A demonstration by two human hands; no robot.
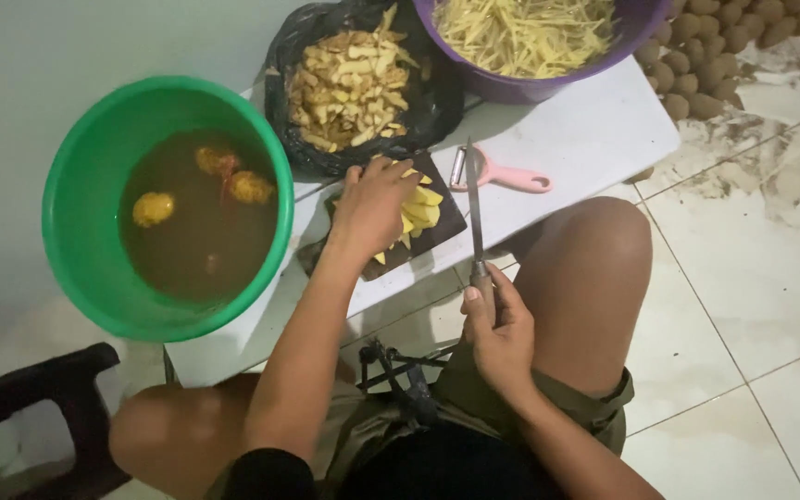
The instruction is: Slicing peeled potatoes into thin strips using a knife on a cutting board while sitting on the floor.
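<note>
Right hand [500, 335] grips the knife [476, 218], blade pointing away; left hand [372, 206] presses flat on potato slices [421, 209]

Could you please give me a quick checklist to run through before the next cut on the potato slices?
1. Right hand grips the knife by its handle: ok.
2. Left hand steadies the potato slices on the dark cutting board: ok.
3. Left fingertips clear of the blade: ok, blade sits to the side, apart.
4. Board fully on the white table: not ok, its near corner seems to overhang the edge.
5. Pink peeler clear of the blade: cannot tell, it lies very close.
</note>
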